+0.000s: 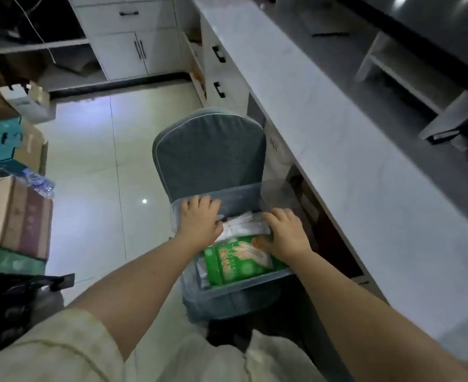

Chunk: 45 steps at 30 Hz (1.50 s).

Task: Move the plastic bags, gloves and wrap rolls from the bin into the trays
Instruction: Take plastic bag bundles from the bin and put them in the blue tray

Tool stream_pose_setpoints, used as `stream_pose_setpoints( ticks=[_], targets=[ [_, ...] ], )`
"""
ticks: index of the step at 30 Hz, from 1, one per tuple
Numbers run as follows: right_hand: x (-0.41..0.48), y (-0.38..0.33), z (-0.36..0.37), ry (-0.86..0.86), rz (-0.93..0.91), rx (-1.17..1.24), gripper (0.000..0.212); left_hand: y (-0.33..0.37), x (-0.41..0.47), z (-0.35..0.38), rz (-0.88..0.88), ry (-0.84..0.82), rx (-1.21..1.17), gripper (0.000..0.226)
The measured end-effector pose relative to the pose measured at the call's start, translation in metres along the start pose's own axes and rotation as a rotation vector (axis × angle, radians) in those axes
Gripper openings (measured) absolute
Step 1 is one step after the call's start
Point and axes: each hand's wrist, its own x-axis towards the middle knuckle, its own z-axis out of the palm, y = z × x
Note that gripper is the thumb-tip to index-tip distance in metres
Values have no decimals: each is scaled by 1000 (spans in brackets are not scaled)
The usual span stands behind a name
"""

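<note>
A clear bin (241,288) is seen resting on the seat of a grey-blue chair (209,153), which is drawn up beside a pale counter (337,133). Inside the bin, a green glove pack (238,260) is laid toward the near side, and white plastic bags (243,224) are bunched behind it. The left hand (198,221) is placed over the bin's far left rim, fingers spread and curled down; whether anything is gripped there cannot be told. The right hand (286,232) is pressed on top of the bags and the glove pack's far edge, fingers bent, but a closed grasp cannot be confirmed. No trays or wrap rolls are made out. Cardboard boxes (15,210) are stacked on the tiled floor at the left.
</note>
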Motion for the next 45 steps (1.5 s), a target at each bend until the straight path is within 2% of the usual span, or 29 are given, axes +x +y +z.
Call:
stream_pose_setpoints(
  ticks=[1,8,10,13,16,21,24,30,34,36,40,45],
  targets=[
    [7,3,6,-34,14,20,54,-1,4,6,-43,-66,-34,48],
    [60,35,57,-209,-20,81,50,6,24,82,-175,-179,-120,50],
    [76,47,73,-271,-6,124,50,12,29,101,-242,-264,-152,49],
    [113,65,93,-287,44,209,51,22,36,132,-303,-336,-197,50],
    [155,79,121,-346,-32,230,44,26,52,162,-321,-353,-214,51],
    [189,79,185,-429,-155,189,44,25,85,218,-290,-370,-244,52],
    [203,81,223,-486,-210,76,44,21,100,253,-282,-363,-241,61],
    [220,88,268,-431,-245,-75,37,9,116,301,-213,-260,-301,74],
    [224,87,276,-430,-258,-80,25,3,120,311,-155,-280,-319,79],
    [217,93,274,-368,-272,-33,19,2,121,310,-112,-268,-315,76],
    [199,104,264,-268,-237,39,24,6,125,304,-34,-235,-288,72],
    [187,110,250,-335,-180,23,28,22,136,293,6,-322,-253,54]
  ],
)
